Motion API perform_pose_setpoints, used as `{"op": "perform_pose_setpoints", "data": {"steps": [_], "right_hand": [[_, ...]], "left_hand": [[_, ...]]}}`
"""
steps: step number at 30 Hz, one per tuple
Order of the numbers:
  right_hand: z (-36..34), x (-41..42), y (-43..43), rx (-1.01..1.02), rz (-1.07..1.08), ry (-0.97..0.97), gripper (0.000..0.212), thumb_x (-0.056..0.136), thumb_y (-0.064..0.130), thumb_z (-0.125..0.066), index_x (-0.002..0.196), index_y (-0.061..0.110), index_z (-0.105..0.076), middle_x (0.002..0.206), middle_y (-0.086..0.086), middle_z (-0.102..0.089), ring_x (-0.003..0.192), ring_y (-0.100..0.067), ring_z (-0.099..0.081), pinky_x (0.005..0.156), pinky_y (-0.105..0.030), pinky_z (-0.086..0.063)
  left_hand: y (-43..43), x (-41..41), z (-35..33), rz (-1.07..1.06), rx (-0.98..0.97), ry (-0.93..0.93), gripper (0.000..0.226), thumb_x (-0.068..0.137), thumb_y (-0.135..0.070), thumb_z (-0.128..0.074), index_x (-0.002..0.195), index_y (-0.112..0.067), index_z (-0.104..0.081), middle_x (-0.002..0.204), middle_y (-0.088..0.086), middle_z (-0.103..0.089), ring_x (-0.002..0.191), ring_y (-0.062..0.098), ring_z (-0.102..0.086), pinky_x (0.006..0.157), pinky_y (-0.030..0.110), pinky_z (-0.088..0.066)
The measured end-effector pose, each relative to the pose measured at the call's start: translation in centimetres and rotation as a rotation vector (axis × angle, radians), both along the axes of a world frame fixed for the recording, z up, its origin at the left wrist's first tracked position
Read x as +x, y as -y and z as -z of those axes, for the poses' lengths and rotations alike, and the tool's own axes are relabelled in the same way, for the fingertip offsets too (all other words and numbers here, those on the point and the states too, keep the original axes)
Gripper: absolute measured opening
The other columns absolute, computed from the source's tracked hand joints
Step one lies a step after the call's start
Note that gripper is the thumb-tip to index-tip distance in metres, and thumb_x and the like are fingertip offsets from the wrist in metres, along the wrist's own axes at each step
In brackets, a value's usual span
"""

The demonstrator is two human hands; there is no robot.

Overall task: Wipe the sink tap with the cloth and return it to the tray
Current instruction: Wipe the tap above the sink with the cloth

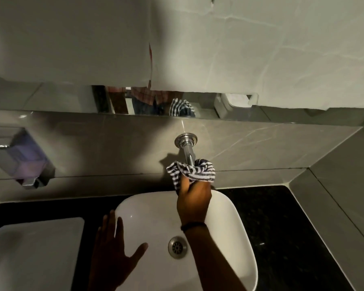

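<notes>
One cloth (194, 172), dark-and-white striped, bunched around the outer end of the tap (187, 151). Tap is a chrome pipe coming straight out of the grey tiled wall (261, 148) through a round flange; the spout tip is hidden under the cloth.

Right hand (194, 199) reaches up from below the tap and is closed around the cloth, clamping it onto the pipe. Fingers are buried in the fabric, so only the back of the hand and the wrist show. Dark band (194, 225) on that wrist.

Left hand (114, 248) is well below and left of the tap, fingers spread, palm down, holding nothing. It sits over the left rim of the sink (235, 238); cannot tell whether it touches the rim.

Sink is a white rounded bowl directly under the tap, empty apart from its metal drain (177, 247).

Tray (36, 255), a pale rounded rectangle, lies on the black counter (282, 227) far left of and below the tap, just beside the sink. Nothing in it.

Soap dispenser (17, 156) is wall-mounted well left of the tap, with purplish liquid inside.

Mirror strip (72, 99) runs above the tap and reflects the cloth. White box (235, 101) sits above and right of the tap.
</notes>
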State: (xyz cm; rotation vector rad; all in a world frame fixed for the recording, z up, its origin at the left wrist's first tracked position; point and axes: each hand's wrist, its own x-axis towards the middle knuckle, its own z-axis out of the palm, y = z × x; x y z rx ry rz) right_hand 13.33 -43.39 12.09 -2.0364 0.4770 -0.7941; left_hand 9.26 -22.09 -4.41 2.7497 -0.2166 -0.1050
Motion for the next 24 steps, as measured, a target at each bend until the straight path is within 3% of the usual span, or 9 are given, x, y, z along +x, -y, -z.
{"op": "perform_pose_setpoints", "data": {"steps": [3,6,8,12,15,18,21,24], "right_hand": [[1.2,-1.5,-0.6,0.054,-0.039,-0.074,0.05,0.089,0.027,-0.055,0.133,0.005,-0.065,0.15,-0.004,-0.054,0.147,0.001,-0.033,0.121,-0.011,-0.01],[1.0,-2.0,-0.6,-0.01,-0.053,-0.095,0.046,0.089,0.033,-0.053,0.125,0.012,-0.072,0.146,-0.003,-0.057,0.147,-0.017,-0.039,0.122,-0.016,-0.014],[-0.7,-0.5,-0.2,0.007,0.002,-0.06,0.053,0.091,0.036,-0.05,0.13,0.006,-0.067,0.146,-0.01,-0.059,0.143,-0.024,-0.046,0.123,-0.02,-0.021],[-0.8,-0.6,-0.4,0.023,0.03,-0.029,0.056,0.091,0.034,-0.049,0.138,0.004,-0.058,0.148,-0.011,-0.056,0.143,-0.023,-0.047,0.122,-0.036,-0.029],[0.2,-2.7,-1.2,0.05,-0.002,-0.125,0.056,0.09,0.047,-0.049,0.131,0.013,-0.066,0.144,0.004,-0.056,0.142,-0.018,-0.046,0.121,-0.034,-0.031],[-1.9,-1.6,-0.9,-0.025,0.029,-0.194,0.052,0.091,0.046,-0.051,0.131,0.016,-0.066,0.141,-0.003,-0.062,0.136,-0.022,-0.053,0.116,-0.032,-0.037],[-7.5,1.4,0.2,-0.094,0.024,-0.44,0.043,0.094,0.044,-0.056,0.128,0.018,-0.059,0.127,-0.008,-0.068,0.117,-0.032,-0.064,0.092,-0.034,-0.048],[-11.9,5.5,0.8,-0.02,-0.051,-0.789,0.048,0.094,0.043,-0.061,0.131,0.013,-0.059,0.135,-0.013,-0.064,0.124,-0.034,-0.059,0.101,-0.037,-0.045]], "left_hand": [[0.0,0.1,0.1,-0.001,-0.017,0.021,0.124,0.072,-0.097,-0.028,0.16,-0.011,-0.017,0.172,0.013,0.0,0.158,0.034,-0.001,0.123,0.06,-0.021],[0.0,0.3,0.3,0.007,-0.005,0.001,0.125,0.071,-0.098,-0.028,0.16,-0.011,-0.018,0.172,0.012,0.001,0.158,0.034,-0.001,0.123,0.06,-0.021],[0.0,0.4,0.2,-0.004,0.002,0.012,0.124,0.071,-0.098,-0.029,0.16,-0.012,-0.018,0.172,0.011,0.001,0.158,0.033,0.0,0.124,0.058,-0.019],[0.1,0.1,0.2,-0.003,0.013,0.004,0.124,0.071,-0.097,-0.03,0.16,-0.013,-0.016,0.172,0.012,0.0,0.158,0.034,-0.002,0.124,0.056,-0.016],[0.1,0.2,0.5,0.017,-0.005,-0.006,0.125,0.07,-0.097,-0.029,0.16,-0.012,-0.016,0.172,0.014,-0.004,0.157,0.037,-0.008,0.122,0.053,-0.017],[0.0,0.6,0.2,0.017,0.009,-0.032,0.125,0.07,-0.098,-0.028,0.159,-0.01,-0.023,0.171,0.016,-0.007,0.156,0.038,-0.01,0.122,0.048,-0.013],[0.0,0.5,-0.1,0.002,0.019,-0.021,0.126,0.07,-0.099,-0.029,0.159,-0.01,-0.023,0.172,0.012,-0.001,0.158,0.033,-0.001,0.124,0.047,-0.009],[0.0,0.2,-0.1,-0.004,0.011,0.001,0.125,0.07,-0.098,-0.029,0.159,-0.01,-0.022,0.172,0.011,0.001,0.158,0.031,0.001,0.125,0.051,-0.012]]}}
